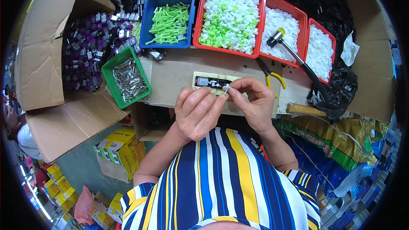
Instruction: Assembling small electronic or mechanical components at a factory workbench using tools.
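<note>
I am pinching a small white plastic cap (pixel 226 87) between the fingertips of both hands, just above the near edge of the bench (pixel 170 81). My left hand (pixel 198 113) is curled, thumb and forefinger closed on the piece from the left; my right hand (pixel 253 102) is grasping it from the right with thumb and forefinger, the other fingers arched over. Just behind the cap, a pale yellow jig (pixel 213 81) is lying flat on the bench, holding a dark piece with a purple end.

As I judge it, this one piece is only partway assembled, and plenty is waiting: the cardboard box (pixel 42 47) at my left is heaped with purple-and-silver parts, the green tray (pixel 111 66) is full of thin shiny metal pins, the blue tray (pixel 147 17) is holding bright green plastic sticks, and the red trays (pixel 200 17) are piled with smooth white and green round caps. A rubber-headed mallet (pixel 294 55) is resting across the red trays, and yellow-handled pliers (pixel 270 74) are lying near my right hand.
</note>
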A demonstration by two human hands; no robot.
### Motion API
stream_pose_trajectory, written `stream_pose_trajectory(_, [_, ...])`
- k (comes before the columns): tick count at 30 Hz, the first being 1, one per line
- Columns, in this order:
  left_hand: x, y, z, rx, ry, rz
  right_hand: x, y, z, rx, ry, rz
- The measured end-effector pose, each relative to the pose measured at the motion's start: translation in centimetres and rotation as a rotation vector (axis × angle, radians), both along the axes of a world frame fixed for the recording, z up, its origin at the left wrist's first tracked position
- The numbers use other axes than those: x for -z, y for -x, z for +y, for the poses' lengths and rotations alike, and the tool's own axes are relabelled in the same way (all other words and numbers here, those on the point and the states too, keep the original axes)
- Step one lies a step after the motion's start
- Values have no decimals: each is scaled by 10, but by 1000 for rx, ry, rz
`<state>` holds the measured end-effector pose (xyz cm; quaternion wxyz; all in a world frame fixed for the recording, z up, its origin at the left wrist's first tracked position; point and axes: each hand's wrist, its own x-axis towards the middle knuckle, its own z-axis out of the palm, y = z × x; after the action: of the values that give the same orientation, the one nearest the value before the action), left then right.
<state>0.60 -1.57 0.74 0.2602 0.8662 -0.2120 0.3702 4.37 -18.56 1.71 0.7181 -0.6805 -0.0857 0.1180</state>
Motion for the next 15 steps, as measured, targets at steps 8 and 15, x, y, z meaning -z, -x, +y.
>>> stream_pose_trajectory(8, [0,0,0,-9,47,-1,-1,0,2,9,155,-167])
stream_pose_trajectory(15, [3,-4,2,69,160,64,1,-7,-4,-52,284,-480])
